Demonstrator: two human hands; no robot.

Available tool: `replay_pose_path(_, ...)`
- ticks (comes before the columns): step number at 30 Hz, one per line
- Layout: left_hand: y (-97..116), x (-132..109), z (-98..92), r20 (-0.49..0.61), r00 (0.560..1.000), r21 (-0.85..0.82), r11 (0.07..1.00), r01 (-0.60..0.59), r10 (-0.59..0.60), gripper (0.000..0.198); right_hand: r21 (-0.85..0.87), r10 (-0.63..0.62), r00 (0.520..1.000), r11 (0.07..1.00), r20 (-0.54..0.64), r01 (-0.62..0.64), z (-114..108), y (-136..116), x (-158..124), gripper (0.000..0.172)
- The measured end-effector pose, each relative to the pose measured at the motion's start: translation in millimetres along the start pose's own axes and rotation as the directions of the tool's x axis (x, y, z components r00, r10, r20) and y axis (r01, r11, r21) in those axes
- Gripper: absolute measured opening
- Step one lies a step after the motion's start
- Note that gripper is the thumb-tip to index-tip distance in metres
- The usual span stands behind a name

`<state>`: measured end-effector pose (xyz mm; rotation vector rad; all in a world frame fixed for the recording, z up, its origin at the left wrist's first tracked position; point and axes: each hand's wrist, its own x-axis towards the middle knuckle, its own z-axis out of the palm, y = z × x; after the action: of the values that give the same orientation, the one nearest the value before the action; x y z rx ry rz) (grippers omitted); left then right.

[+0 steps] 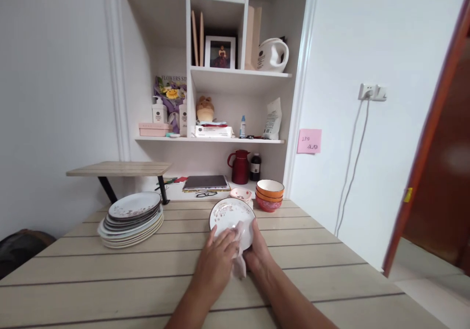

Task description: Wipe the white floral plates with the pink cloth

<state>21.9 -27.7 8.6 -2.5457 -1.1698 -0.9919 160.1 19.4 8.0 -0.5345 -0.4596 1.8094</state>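
Note:
A white plate with a dark rim and a brownish flower pattern is tilted toward me above the table. My right hand grips it at the lower right edge, thumb on the rim and the other fingers behind it. Across the plate's lower face lies my left hand, pressing a pale pinkish cloth against the surface. Part of the cloth hangs below the fingers. My left fingertips are partly hidden in its folds.
On the wooden table, a stack of plates stands left beside a small raised shelf. Stacked bowls and a pink patterned dish stand behind the plate. A red jug and glasses are farther back.

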Motion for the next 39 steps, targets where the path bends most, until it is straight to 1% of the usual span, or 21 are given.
replay_pose_path(2, -2.7, 0.2, 1.0, -0.046, 0.999, 0.081, 0.997, -0.019, 0.023, 0.042, 0.015, -0.006, 0.999, 1.0, -0.054, 0.007, 0.7, -5.0, -1.6, 0.069)
replay_pose_path(4, -6.4, 0.2, -0.3, -0.099, 0.995, 0.174, 0.985, -0.007, 0.024, 0.045, 0.023, 0.02, 1.0, 1.0, -0.001, -0.02, 4.9, -5.1, -5.0, 0.073)
replay_pose_path(5, -8.6, 0.0, -1.9, -0.131, 0.991, 0.221, 0.975, 0.021, 0.008, 0.044, 0.012, 0.021, 0.999, 1.0, 0.037, -0.021, 7.9, -3.4, -7.1, 0.074)
replay_pose_path(7, -13.5, -0.9, -5.8, -0.206, 0.977, 0.302, 0.946, 0.115, -0.053, 0.041, -0.024, 0.0, 0.996, 1.0, 0.087, 0.002, 14.4, 2.6, -11.3, 0.073)
replay_pose_path(9, -18.4, -2.2, -9.8, -0.269, 0.956, 0.367, 0.904, 0.217, -0.12, 0.038, -0.079, -0.022, 0.996, 0.996, 0.082, 0.028, 19.7, 10.8, -15.1, 0.07)
replay_pose_path(12, -24.7, -4.0, -13.2, -0.297, 0.934, 0.432, 0.844, 0.318, -0.2, 0.038, -0.19, -0.021, 0.999, 0.981, 0.025, 0.026, 23.6, 23.8, -19.8, 0.065)
replay_pose_path(15, -29.6, -4.8, -11.2, -0.284, 0.926, 0.42, 0.837, 0.352, -0.247, 0.036, -0.299, -0.016, 1.0, 0.954, 0.005, 0.017, 23.9, 33.7, -23.4, 0.063)
replay_pose_path(17, -32.3, -5.2, -7.0, -0.271, 0.931, 0.361, 0.87, 0.335, -0.246, 0.037, -0.333, -0.018, 1.0, 0.943, 0.018, 0.023, 23.7, 37.0, -24.7, 0.063)
replay_pose_path(19, -33.4, -5.8, -2.0, -0.237, 0.947, 0.28, 0.918, 0.282, -0.219, 0.04, -0.32, -0.025, 0.999, 0.947, 0.028, 0.032, 23.6, 37.6, -24.5, 0.062)
replay_pose_path(21, -31.3, -6.6, 2.0, -0.173, 0.972, 0.198, 0.962, 0.189, -0.156, 0.044, -0.274, -0.028, 0.999, 0.961, 0.024, 0.034, 23.9, 36.4, -23.0, 0.059)
replay_pose_path(23, -25.5, -7.5, 3.5, -0.087, 0.994, 0.129, 0.989, 0.075, -0.064, 0.047, -0.212, -0.018, 1.0, 0.977, 0.013, 0.02, 24.2, 33.8, -20.8, 0.055)
replay_pose_path(26, -13.6, -8.3, 2.2, 0.033, 0.998, 0.079, 0.996, -0.048, 0.046, 0.049, -0.115, 0.065, 0.998, 0.991, -0.013, -0.066, 23.4, 26.7, -16.5, 0.055)
replay_pose_path(28, -8.1, -8.0, 1.7, 0.084, 0.994, 0.091, 0.992, -0.082, 0.074, 0.048, -0.067, 0.138, 0.989, 0.988, -0.052, -0.141, 20.8, 18.4, -12.9, 0.061)
replay_pose_path(29, -6.9, -7.6, 2.4, 0.097, 0.992, 0.107, 0.99, -0.089, 0.078, 0.047, -0.045, 0.148, 0.986, 0.987, -0.08, -0.152, 18.7, 13.0, -10.9, 0.064)
replay_pose_path(30, -6.9, -6.9, 3.7, 0.098, 0.992, 0.128, 0.988, -0.087, 0.074, 0.048, -0.021, 0.132, 0.984, 0.991, -0.115, -0.136, 16.1, 7.1, -9.0, 0.066)
replay_pose_path(31, -8.1, -6.2, 5.6, 0.086, 0.994, 0.153, 0.985, -0.076, 0.063, 0.049, 0.005, 0.093, 0.984, 0.996, -0.153, -0.094, 13.2, 0.9, -7.1, 0.065)
replay_pose_path(34, -16.6, -4.0, 13.1, 0.009, 1.0, 0.232, 0.973, -0.009, 0.007, 0.05, 0.052, -0.056, 0.968, 0.996, -0.244, 0.071, 5.4, -14.7, -3.5, 0.059)
replay_pose_path(35, -20.3, -3.6, 15.2, -0.016, 1.0, 0.251, 0.968, 0.007, -0.003, 0.049, 0.049, -0.087, 0.962, 0.994, -0.258, 0.103, 4.0, -17.4, -3.2, 0.058)
replay_pose_path(37, -28.1, -4.1, 17.4, -0.058, 0.998, 0.271, 0.962, 0.034, -0.019, 0.045, 0.016, -0.117, 0.959, 0.992, -0.258, 0.125, 4.2, -17.7, -4.0, 0.058)
replay_pose_path(39, -35.6, -5.8, 16.5, -0.09, 0.995, 0.266, 0.961, 0.074, -0.052, 0.041, -0.051, -0.123, 0.964, 0.992, -0.237, 0.114, 7.6, -11.7, -6.5, 0.059)
